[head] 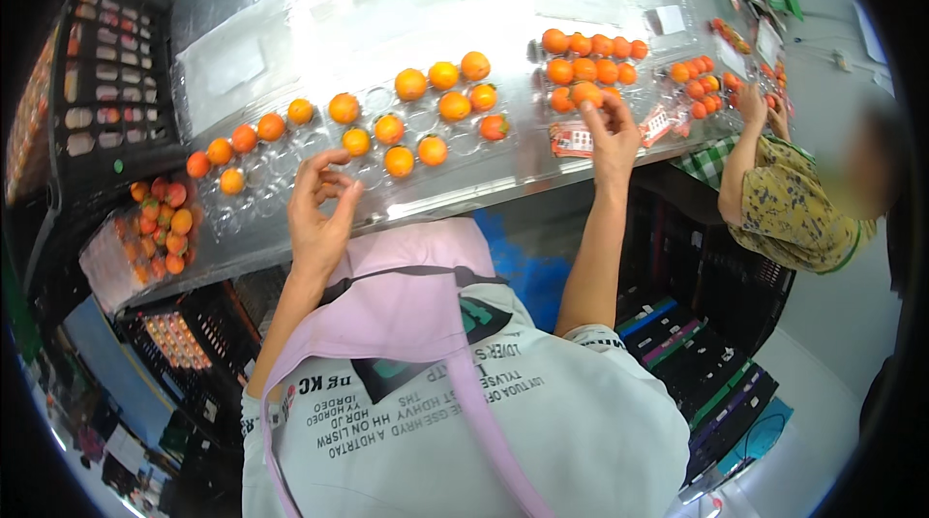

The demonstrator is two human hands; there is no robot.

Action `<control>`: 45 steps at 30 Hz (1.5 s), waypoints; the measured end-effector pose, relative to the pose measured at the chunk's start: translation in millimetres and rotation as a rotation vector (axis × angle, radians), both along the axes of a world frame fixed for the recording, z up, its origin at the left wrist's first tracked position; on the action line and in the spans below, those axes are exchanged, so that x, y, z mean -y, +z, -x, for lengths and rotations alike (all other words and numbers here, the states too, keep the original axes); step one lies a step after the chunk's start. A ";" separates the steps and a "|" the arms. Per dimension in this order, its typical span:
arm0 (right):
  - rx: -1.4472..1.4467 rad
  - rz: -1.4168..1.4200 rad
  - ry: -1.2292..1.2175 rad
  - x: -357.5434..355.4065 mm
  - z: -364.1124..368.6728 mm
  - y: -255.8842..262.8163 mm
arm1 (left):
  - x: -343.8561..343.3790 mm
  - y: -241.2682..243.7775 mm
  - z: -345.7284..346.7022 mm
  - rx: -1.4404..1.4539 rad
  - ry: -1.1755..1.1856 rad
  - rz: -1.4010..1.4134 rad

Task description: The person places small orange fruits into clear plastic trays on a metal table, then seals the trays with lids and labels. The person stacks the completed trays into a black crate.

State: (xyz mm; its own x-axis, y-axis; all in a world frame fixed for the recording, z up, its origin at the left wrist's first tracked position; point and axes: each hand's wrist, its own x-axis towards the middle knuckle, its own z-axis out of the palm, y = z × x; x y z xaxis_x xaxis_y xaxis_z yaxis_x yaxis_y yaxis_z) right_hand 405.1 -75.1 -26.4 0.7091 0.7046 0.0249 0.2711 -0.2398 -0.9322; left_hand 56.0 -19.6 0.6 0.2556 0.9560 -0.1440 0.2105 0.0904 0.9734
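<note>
My right hand (pixel 614 137) pinches an orange fruit (pixel 586 94) between thumb and fingers, over the front row of a clear plastic tray (pixel 534 51). That tray's back rows hold several similar round orange fruits. Nothing is in my left hand (pixel 319 206); its fingers are apart and curved above the table's front edge. Just beyond it lies a clear moulded tray (pixel 377 99), partly filled with orange fruits, some of its cells bare. Another clear tray (pixel 268 168) extends to the left, with a line of fruits along its back and a single one nearer me.
At left stands a black plastic crate (pixel 64 141), with a clear container of mixed fruits (pixel 163 228) before it. Flat clear packs (pixel 232 64) cover the table's back. Printed labels (pixel 571 139) lie near my right hand. A co-worker (pixel 784 191) handles fruit at right; stacked crates (pixel 697 366) stand below.
</note>
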 end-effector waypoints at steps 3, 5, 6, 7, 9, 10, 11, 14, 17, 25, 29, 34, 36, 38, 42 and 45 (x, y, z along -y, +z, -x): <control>0.262 0.103 -0.176 1.3 -65.6 -1.0 | 0.3 0.0 -1.6 -0.020 -0.033 0.007; 0.320 0.176 -0.243 0.8 -110.5 -9.3 | -0.7 3.9 -5.3 -0.033 -0.049 0.006; 0.350 0.198 -0.271 -3.0 -123.7 -10.7 | -1.1 3.9 -5.5 -0.046 -0.060 0.003; 0.379 0.222 -0.294 -8.2 -131.2 -10.6 | -1.0 4.0 -4.4 -0.062 -0.066 0.002; 0.471 0.441 -0.294 -17.4 -143.1 -9.0 | -1.1 3.2 -2.4 -0.067 -0.065 0.012; 0.506 0.520 -0.279 -21.3 -149.9 -10.9 | -1.4 3.2 -2.0 -0.070 -0.063 0.018; 0.542 0.600 -0.264 -24.4 -155.9 -11.8 | -2.0 3.6 -2.3 -0.068 -0.061 0.018; 0.578 0.817 -0.191 -32.5 -164.7 -15.1 | -1.0 4.8 0.0 -0.073 -0.044 0.016; 0.571 0.880 -0.121 -37.9 -170.7 -17.7 | 0.9 5.6 -0.2 -0.085 -0.030 0.007; 0.706 0.708 -0.134 -40.2 -141.5 8.4 | -0.6 8.7 -1.0 -0.098 -0.059 0.015; 0.391 0.316 0.146 -54.1 -58.6 4.9 | 0.3 9.1 0.7 -0.107 -0.070 0.045; 0.476 0.326 0.508 -80.2 36.8 0.5 | -0.2 5.6 3.8 -0.104 -0.088 0.050; 0.641 0.331 0.595 -85.5 48.0 5.2 | 1.5 5.4 3.6 -0.081 -0.062 0.024; 0.702 0.327 0.672 -92.5 50.4 4.5 | 2.2 4.5 5.5 -0.073 -0.048 0.012; 0.821 0.342 0.796 -102.5 45.2 0.6 | -0.6 2.6 6.6 -0.079 -0.058 0.003; 0.915 0.377 0.861 -108.1 46.0 9.9 | -2.0 0.7 5.7 -0.075 -0.071 -0.001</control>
State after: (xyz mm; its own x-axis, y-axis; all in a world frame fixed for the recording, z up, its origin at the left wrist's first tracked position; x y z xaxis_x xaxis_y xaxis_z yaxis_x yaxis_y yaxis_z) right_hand 359.1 33.0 -16.4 -0.1368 0.9897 -0.0430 0.9618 0.1223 -0.2448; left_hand 50.2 -17.6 1.3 0.3115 0.9359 -0.1643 0.2884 0.0716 0.9548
